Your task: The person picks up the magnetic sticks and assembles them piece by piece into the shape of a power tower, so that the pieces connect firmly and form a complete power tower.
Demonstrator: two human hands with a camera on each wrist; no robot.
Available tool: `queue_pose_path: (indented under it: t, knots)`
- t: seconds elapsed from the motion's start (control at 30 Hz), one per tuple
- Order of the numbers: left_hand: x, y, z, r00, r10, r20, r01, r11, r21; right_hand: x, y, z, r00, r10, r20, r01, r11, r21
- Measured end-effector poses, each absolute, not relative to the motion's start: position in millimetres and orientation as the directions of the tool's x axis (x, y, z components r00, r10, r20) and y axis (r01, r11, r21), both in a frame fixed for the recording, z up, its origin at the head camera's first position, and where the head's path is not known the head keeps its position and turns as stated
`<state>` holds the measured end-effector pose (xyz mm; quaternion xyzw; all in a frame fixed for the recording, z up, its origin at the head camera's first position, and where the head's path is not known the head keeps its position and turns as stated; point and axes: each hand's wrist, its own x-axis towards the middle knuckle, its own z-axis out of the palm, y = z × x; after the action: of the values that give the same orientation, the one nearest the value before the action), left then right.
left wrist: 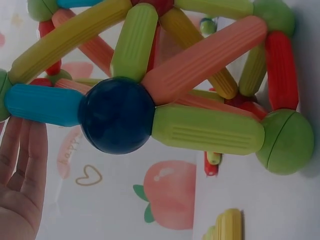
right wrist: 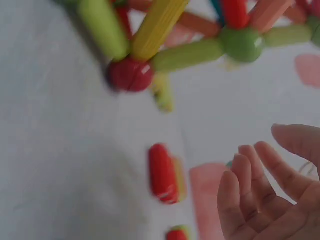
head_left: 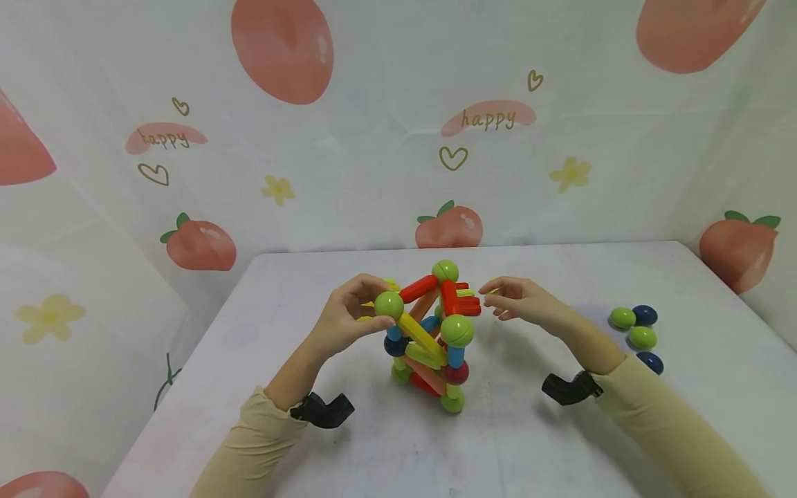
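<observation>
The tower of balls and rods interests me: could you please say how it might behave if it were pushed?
The tower may tip, as it stands tall on round green balls. Its thick, ridged rods look stiff, so they probably won't flop. The joints might come apart, since rods seem only to butt against the balls.

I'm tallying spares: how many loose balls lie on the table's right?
4: a green ball and dark blue ball at the back, another green ball in front, and another blue ball nearest the right sleeve, which may hide more.
</observation>
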<state>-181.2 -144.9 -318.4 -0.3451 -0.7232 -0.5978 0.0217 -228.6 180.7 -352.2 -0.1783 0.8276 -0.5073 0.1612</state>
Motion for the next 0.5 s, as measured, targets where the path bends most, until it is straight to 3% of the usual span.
queue_pose_path:
  t: [0.23,0.5]
  knots:
    - [-184.7,-155.1,-317.2,-0.772,0.454,0.445,0.520,0.047,0.853,-250.6,173.1,-387.3,-0.895,-0.417,-0.156,-0.074,0.484,-0.872]
    - [-186.4,-156.3,-318.6,-0.775,0.454,0.438,0.510,0.042,0.859,-256.1,161.8,-399.6,-0.934,-0.312,-0.172,-0.055,0.603,-0.795]
